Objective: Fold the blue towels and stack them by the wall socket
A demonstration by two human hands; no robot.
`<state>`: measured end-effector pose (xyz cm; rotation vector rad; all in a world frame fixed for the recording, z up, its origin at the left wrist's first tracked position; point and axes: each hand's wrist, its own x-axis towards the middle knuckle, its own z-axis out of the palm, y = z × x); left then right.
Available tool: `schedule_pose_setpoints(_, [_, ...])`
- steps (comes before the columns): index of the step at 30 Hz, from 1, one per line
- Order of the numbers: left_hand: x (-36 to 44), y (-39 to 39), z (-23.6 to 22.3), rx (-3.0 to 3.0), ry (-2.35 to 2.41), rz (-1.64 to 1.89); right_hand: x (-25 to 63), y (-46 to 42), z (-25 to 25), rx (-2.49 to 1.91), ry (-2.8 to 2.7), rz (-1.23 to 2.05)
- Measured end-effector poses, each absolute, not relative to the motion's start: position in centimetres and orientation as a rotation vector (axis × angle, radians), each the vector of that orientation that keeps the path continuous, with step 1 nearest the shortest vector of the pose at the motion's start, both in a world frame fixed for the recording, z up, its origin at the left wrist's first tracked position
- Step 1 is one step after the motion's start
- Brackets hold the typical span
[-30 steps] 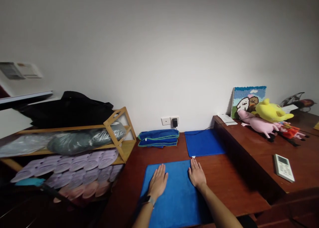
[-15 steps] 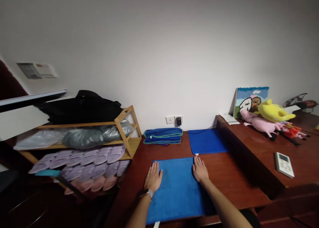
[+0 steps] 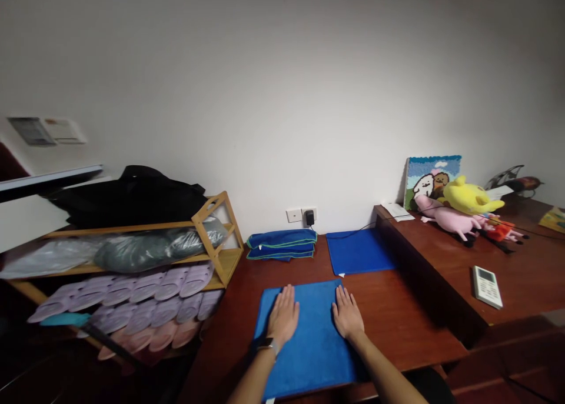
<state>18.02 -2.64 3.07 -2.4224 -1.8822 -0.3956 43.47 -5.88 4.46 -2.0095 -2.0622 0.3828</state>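
A blue towel (image 3: pixel 311 345) lies spread flat on the dark wooden table (image 3: pixel 397 316) in front of me. My left hand (image 3: pixel 283 318) rests palm down on its left half, fingers stretched out. My right hand (image 3: pixel 346 313) lies flat on the towel's right side, fingers together and extended. Neither hand holds anything. A watch band shows on my left wrist. Behind, a second flat blue towel (image 3: pixel 359 251) lies near the wall, and a stack of folded blue towels (image 3: pixel 281 244) sits to its left.
A wooden rack (image 3: pixel 212 227) with slippers, bagged items and a black bag stands at left. A raised wooden surface (image 3: pixel 507 257) at right carries plush toys (image 3: pixel 459 207), a picture and a white remote (image 3: pixel 487 286). A plugged wall socket (image 3: pixel 309 216) sits behind the stack.
Both hands have slid inward on the towel, the left from its left edge toward the middle. The camera view shifted slightly.
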Motion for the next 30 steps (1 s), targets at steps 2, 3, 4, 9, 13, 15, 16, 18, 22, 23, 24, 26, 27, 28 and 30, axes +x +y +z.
schedule_pose_setpoints(2, [22.7, -3.6, 2.8, -2.577, -1.771, -0.389, 43.5, -5.9, 4.5, -2.008, -2.068, 0.384])
schedule_pose_setpoints(3, [24.8, -4.1, 2.5, -2.639, -1.734, -0.375, 43.5, -6.0, 4.6, -2.004, -2.076, 0.385])
schedule_pose_setpoints(4, [26.7, -4.6, 2.2, -2.682, -1.717, -0.357, 43.6, -6.1, 4.6, -1.996, -2.085, 0.383])
schedule_pose_setpoints(9, [27.4, -5.9, 0.9, -2.667, -1.768, -0.326, 43.6, -6.1, 4.4, -1.983, -2.068, 0.362])
schedule_pose_setpoints(13, [19.2, -6.5, 0.7, -2.476, -1.958, -0.285, 43.6, -6.1, 4.3, -1.992, -2.059, 0.388])
schedule_pose_setpoints(15, [14.8, -7.1, 0.6, -2.361, -2.058, -0.257, 43.6, -6.0, 4.3, -1.999, -2.060, 0.396])
schedule_pose_setpoints(16, [13.0, -7.4, 0.6, -2.323, -2.086, -0.247, 43.6, -6.0, 4.4, -2.006, -2.063, 0.397])
schedule_pose_setpoints(18, [10.6, -8.2, 0.7, -2.296, -2.106, -0.230, 43.5, -6.0, 4.7, -2.022, -2.073, 0.393])
schedule_pose_setpoints(22, [10.1, -9.1, 1.0, -2.292, -2.098, -0.224, 43.4, -6.4, 5.5, -2.062, -2.078, 0.416])
schedule_pose_setpoints(23, [10.3, -9.2, 1.1, -2.284, -2.099, -0.229, 43.4, -6.8, 5.6, -2.078, -2.067, 0.429])
schedule_pose_setpoints(24, [10.5, -9.2, 1.0, -2.279, -2.099, -0.234, 43.4, -7.3, 5.5, -2.089, -2.055, 0.436])
schedule_pose_setpoints(26, [10.8, -9.1, 0.8, -2.277, -2.093, -0.248, 43.4, -8.8, 5.3, -2.078, -2.048, 0.420])
schedule_pose_setpoints(27, [10.7, -9.1, 0.7, -2.277, -2.085, -0.257, 43.4, -9.6, 5.0, -2.057, -2.055, 0.401])
schedule_pose_setpoints(28, [10.6, -9.0, 0.6, -2.275, -2.073, -0.268, 43.5, -10.5, 4.7, -2.033, -2.065, 0.382])
schedule_pose_setpoints(30, [10.1, -8.8, 0.5, -2.265, -2.052, -0.282, 43.6, -12.2, 4.2, -2.020, -2.073, 0.363])
